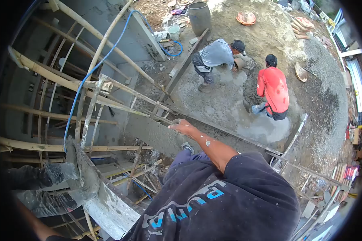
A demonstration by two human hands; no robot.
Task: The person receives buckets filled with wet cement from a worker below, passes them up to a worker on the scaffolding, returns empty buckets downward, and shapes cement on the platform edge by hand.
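Observation:
My right hand (pixel 182 127) reaches out over the scaffold and is closed round a cement-stained metal scaffold rail (pixel 138 94). Below it runs a grey, mortar-coated plank (pixel 151 134), on which one of my shoes (pixel 187 148) shows. Only part of my left forearm (pixel 33 221) appears at the lower left edge; the left hand is out of view. My dark T-shirt (pixel 233 201) fills the lower middle.
A person's muddy legs (pixel 48 176) stand on a board at left. Down in the wet cement, one person in grey (pixel 217 54) tips a bucket (pixel 239 63) and another wears red (pixel 275 88). Bamboo poles (pixel 56 76) and a blue hose (pixel 88 74) cross the left; a barrel (pixel 200 18) stands behind.

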